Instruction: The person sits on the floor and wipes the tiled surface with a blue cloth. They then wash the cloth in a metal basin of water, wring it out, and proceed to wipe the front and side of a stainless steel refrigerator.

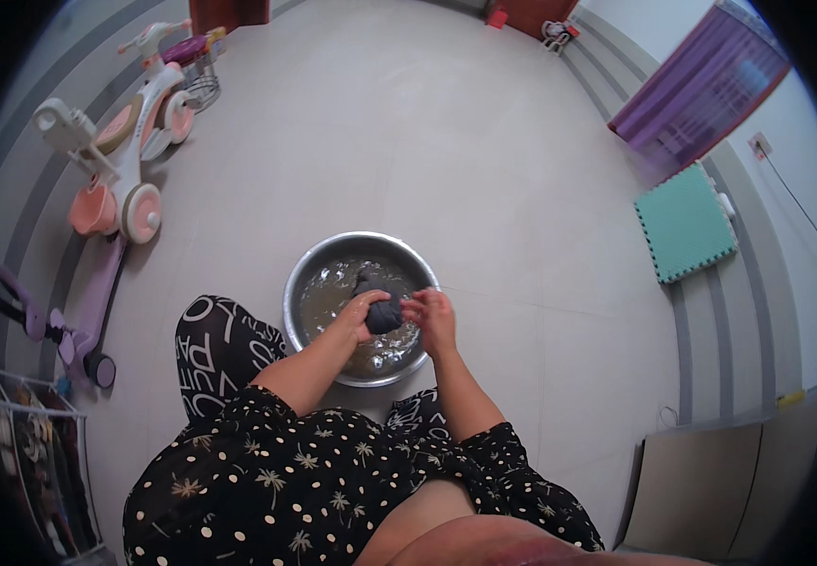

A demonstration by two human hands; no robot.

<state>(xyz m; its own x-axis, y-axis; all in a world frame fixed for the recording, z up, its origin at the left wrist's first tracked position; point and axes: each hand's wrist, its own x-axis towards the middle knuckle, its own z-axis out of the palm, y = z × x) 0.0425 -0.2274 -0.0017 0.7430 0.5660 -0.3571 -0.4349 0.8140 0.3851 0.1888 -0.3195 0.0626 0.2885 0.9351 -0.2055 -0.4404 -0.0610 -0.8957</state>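
Note:
A round metal basin [297,265] stands on the floor before me, partly filled with murky water [327,290] that glints with reflections. Above the water, my left hand [366,315] grips a bunched dark grey cloth [384,316] from its left side. The cloth looks wet, and a twisted end of it points towards the basin's far side. Just right of the cloth, at the basin's right rim, is my right hand [433,315]. Its fingers are spread and slightly blurred, with nothing visible between them.
A pink and white children's tricycle [139,134] and a purple kick scooter [90,325] line the left wall, near a white wire rack [33,410]. Green foam mats [688,223] lean at the right wall, below a purple curtain [698,85]. A cabinet [698,488] is at lower right.

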